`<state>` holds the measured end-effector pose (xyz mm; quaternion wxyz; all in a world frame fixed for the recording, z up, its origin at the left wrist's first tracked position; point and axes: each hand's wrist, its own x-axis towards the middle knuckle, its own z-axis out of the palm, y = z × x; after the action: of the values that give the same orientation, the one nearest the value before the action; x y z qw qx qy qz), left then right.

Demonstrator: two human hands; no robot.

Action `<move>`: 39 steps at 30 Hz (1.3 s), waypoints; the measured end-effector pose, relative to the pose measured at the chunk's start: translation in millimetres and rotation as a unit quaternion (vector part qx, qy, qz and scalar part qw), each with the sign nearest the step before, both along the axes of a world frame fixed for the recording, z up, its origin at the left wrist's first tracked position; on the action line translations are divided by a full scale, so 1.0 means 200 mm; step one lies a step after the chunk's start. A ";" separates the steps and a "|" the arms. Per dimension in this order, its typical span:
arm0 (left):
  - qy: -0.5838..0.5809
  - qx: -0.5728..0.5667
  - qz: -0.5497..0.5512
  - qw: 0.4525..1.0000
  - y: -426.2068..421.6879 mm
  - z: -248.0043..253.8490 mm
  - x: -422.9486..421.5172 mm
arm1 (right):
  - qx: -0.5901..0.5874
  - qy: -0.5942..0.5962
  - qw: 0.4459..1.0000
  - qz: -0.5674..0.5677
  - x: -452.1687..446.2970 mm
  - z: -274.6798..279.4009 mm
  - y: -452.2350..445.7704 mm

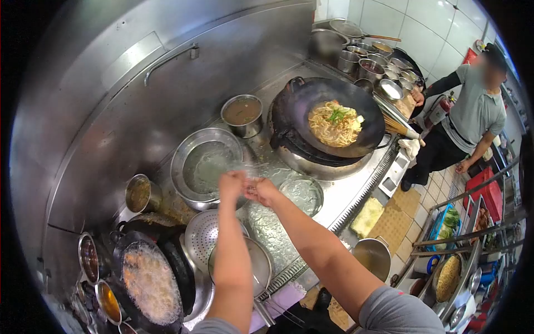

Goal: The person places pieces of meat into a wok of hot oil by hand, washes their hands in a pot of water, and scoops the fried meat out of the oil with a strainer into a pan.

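My left hand (232, 183) and my right hand (261, 190) are close together over the near right rim of a wide metal basin of water (179, 177). Motion smears the fingers of both, so I cannot make out whether they are open or closed. A faint pale streak shows just above them, too blurred to name. To the right, under my right wrist, lies a round pan of clear water (305, 195) on the wet steel counter (261, 222). Below my left forearm are a perforated ladle (201, 234) and a round strainer (257, 270).
A wok (378, 125) holds noodles (336, 125) with chopped greens. Oil bubbles in another wok (150, 284) at lower left. A pot of brownish liquid (242, 116) stands behind the basin. Several sauce pots (371, 69) line the back. A person (478, 111) stands at right.
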<state>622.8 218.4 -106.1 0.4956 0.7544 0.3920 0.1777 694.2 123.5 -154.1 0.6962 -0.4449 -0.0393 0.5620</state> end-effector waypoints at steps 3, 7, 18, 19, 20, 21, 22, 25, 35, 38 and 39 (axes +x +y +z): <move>0.026 0.076 0.040 0.996 -0.26 -0.04 -0.01 | -0.005 0.010 1.000 -0.012 -0.03 0.02 0.05; 0.019 -0.073 0.029 0.997 -0.35 -0.04 -0.02 | 0.007 0.128 0.986 -0.103 -0.11 0.08 0.00; 0.121 0.097 0.016 0.988 -0.53 -0.13 -0.20 | 0.041 0.209 0.970 -0.121 -0.27 -0.01 -0.14; 0.121 0.097 0.017 0.988 -0.52 -0.09 -0.22 | 0.040 0.209 0.970 -0.119 -0.26 0.00 -0.16; 0.088 0.011 -0.031 0.996 -0.47 -0.03 -0.24 | 0.004 0.227 0.965 -0.128 -0.22 0.01 -0.17; 0.054 -0.076 -0.079 0.992 -0.42 0.04 -0.26 | -0.034 0.246 0.959 -0.137 -0.19 0.01 -0.19; 0.083 -0.019 -0.073 0.994 -0.32 0.09 -0.24 | -0.072 0.265 0.950 -0.146 -0.16 0.01 -0.21; 0.094 0.241 0.028 0.966 0.10 0.09 -0.09 | -0.125 0.058 0.989 -0.061 -0.08 -0.07 -0.32; -0.047 -0.185 0.018 0.981 0.22 -0.02 -0.05 | -0.078 -0.156 0.983 0.051 -0.05 -0.09 -0.17; -0.031 0.045 -0.092 0.994 -0.11 0.01 -0.13 | 0.008 -0.548 0.837 0.002 -0.02 -0.33 0.04; 0.016 0.093 -0.072 0.993 -0.28 0.06 -0.13 | 0.088 -0.808 0.581 -0.045 -0.01 -0.40 0.10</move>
<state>597.0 163.2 -93.6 0.4281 0.8263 0.3264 0.1657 691.2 144.3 -235.0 0.4368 -0.6533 -0.6147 -0.0675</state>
